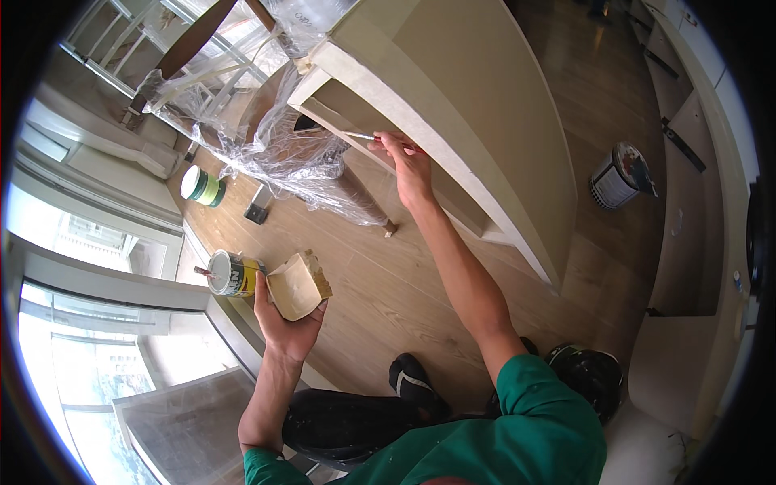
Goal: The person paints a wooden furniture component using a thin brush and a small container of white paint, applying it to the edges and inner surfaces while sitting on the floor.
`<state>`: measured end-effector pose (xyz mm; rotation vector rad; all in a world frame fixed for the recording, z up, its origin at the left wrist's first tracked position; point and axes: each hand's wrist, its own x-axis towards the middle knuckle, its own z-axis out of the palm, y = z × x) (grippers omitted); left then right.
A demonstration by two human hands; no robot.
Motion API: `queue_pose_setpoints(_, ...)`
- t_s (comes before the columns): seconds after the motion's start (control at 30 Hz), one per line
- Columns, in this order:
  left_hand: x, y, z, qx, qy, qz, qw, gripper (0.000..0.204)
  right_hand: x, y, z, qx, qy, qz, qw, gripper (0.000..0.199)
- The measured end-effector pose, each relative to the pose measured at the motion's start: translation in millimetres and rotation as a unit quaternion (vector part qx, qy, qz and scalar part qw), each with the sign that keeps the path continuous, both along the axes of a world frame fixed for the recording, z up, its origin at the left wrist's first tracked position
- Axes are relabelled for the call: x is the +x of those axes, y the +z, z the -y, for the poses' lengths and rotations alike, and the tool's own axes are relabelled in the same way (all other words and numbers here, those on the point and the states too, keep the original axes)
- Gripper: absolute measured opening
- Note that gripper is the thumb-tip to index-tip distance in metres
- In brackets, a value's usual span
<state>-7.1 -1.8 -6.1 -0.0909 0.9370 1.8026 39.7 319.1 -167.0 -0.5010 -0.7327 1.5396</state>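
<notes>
My left hand (288, 330) holds a small open cardboard tray (298, 286), cream-coloured inside, with the thumb along one side and some fingers hidden beneath. My right hand (411, 174) is stretched forward, its fingers closed on a thin paintbrush (362, 136) with some red near the grip. The brush points left, beside the front opening of a beige cabinet (477, 105) with a pale, lighter front frame. From this view I cannot tell whether the bristles touch the cabinet.
A paint can (229, 273) with a brush across it stands by the window ledge, left of the tray. A green-and-white tub (203, 187) and a splattered bucket (621, 176) sit on the wooden floor (364, 299). Clear plastic sheeting (275, 153) drapes furniture ahead.
</notes>
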Motion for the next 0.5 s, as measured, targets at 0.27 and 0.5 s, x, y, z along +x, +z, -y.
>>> queue_pose_setpoints(0.27,4.4,4.0,-4.2,0.004,0.010,0.006,1.000,0.060,-3.6,-11.8,-9.1,-0.005,-0.023,0.000,1.000,0.021)
queue_pose_setpoints(0.5,4.5,4.3,-3.9,0.020,0.000,0.005,1.000,0.057,-1.7,-25.1,-10.8,-0.001,-0.042,0.015,0.999,0.021)
